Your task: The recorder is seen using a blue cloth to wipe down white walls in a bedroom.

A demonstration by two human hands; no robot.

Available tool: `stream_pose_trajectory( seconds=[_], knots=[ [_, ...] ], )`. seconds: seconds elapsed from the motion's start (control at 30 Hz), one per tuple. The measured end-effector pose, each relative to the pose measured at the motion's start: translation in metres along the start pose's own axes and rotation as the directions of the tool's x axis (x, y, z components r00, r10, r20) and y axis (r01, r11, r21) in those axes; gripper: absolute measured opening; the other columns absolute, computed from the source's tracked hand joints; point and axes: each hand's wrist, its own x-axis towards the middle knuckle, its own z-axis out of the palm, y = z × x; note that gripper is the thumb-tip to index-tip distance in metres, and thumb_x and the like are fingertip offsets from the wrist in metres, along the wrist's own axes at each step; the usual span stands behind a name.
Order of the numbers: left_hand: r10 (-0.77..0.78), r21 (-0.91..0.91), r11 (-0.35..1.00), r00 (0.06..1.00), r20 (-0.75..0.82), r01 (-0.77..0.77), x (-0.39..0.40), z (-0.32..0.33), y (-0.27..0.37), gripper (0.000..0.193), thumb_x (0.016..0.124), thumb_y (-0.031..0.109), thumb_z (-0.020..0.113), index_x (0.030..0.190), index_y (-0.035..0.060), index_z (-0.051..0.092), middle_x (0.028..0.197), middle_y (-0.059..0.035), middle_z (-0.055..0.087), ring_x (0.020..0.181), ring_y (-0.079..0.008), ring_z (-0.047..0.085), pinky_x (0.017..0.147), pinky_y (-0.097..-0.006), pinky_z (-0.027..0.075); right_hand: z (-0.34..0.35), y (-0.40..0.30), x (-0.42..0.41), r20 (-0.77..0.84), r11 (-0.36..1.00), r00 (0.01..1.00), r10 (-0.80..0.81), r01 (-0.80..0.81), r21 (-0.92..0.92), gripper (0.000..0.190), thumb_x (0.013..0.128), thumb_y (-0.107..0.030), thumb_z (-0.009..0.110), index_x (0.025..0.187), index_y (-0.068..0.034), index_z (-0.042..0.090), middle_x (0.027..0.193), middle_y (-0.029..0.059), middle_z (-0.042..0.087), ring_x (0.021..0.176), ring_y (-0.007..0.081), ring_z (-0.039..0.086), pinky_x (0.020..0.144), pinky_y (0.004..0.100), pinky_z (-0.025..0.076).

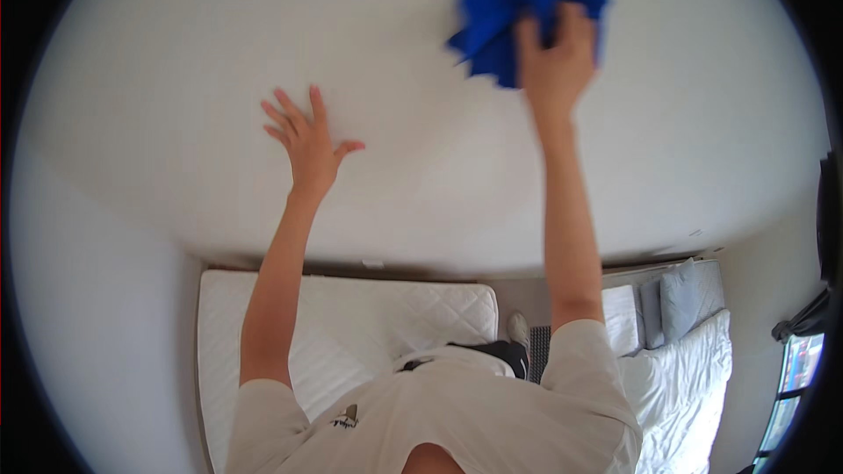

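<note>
A pale wall (421,164) fills the view before me. High on its right side my right hand (558,62) presses a crumpled blue cloth (494,20), with the fingers spread over its lower right part. The cloth looks slightly blurred, and folds hide some of its edges. Lower and to the left, my left hand (306,145) lies against the wall with its fingers apart and nothing in it. A wide stretch of wall separates the two hands.
Below me lies a white quilted mattress (355,316) along the wall. Grey pillows (678,299) and a white crumpled cover (678,388) are on a bed at the right. A dark mat (539,352) lies between them. A window (790,388) with a tied dark curtain (800,319) is far right.
</note>
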Motion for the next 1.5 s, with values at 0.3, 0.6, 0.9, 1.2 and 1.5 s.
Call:
stream_pose_trajectory(
  seconds=[0.3,0.6,0.9,1.2,1.5],
  knots=[
    [-0.013,-0.006,1.0,0.998,0.064,0.013,0.001,0.019,0.006,0.122,0.066,0.052,0.079,0.15,0.0052,0.005,0.146,-0.0368,-0.019,0.133,-0.0597,-0.018,0.099,-0.0757,0.006,0.049,-0.081,-0.096,0.309,0.958,0.95,-0.049,-0.043,0.284,0.027,0.072,-0.015,0.076,0.093,-0.013,0.059,0.082,0.0057,0.054,0.068,0.0223,0.059,0.052,0.0342,0.047],
    [0.014,0.023,1.0,1.0,-0.011,-0.013,-0.014,0.023,-0.013,0.119,0.069,0.051,0.077,0.151,0.0084,0.002,0.148,-0.0339,-0.019,0.134,-0.0576,-0.017,0.099,-0.0752,0.004,-0.054,0.107,-0.019,-0.071,0.956,0.953,0.293,-0.292,0.02,0.033,0.079,-0.027,0.077,0.094,-0.004,0.059,0.065,0.0048,0.048,0.057,0.0152,0.045,0.052,0.0296,0.039],
    [0.01,-0.018,1.0,0.999,-0.041,-0.011,-0.013,0.015,-0.016,0.116,0.069,0.054,0.075,0.152,0.011,0.005,0.15,-0.0307,-0.019,0.135,-0.0573,-0.017,0.098,-0.0763,0.004,-0.078,0.157,0.023,-0.193,0.892,0.872,0.449,-0.451,0.035,0.043,0.081,-0.041,0.074,0.096,-0.005,0.057,0.063,0.0008,0.047,0.058,0.0129,0.044,0.055,0.0276,0.04],
    [0.001,-0.035,0.999,0.999,-0.043,-0.002,-0.014,0.037,-0.02,0.115,0.068,0.058,0.072,0.151,0.0097,0.01,0.151,-0.0316,-0.014,0.135,-0.058,-0.014,0.097,-0.0773,0.005,0.062,-0.086,-0.068,0.198,0.943,0.978,0.064,-0.124,0.309,0.029,0.071,-0.022,0.079,0.085,-0.009,0.059,0.08,0.0069,0.058,0.064,0.0244,0.059,0.054,0.0343,0.047],
    [-0.033,0.011,0.999,0.999,-0.016,0.034,-0.018,0.033,-0.027,0.115,0.068,0.058,0.072,0.151,0.0094,0.01,0.151,-0.031,-0.014,0.136,-0.0556,-0.014,0.099,-0.0757,0.008,0.02,-0.005,-0.07,0.041,0.924,0.956,0.291,-0.292,0.247,0.033,0.068,-0.022,0.085,0.082,-0.006,0.06,0.065,0.0026,0.05,0.053,0.0121,0.045,0.048,0.0263,0.039]
  ],
)
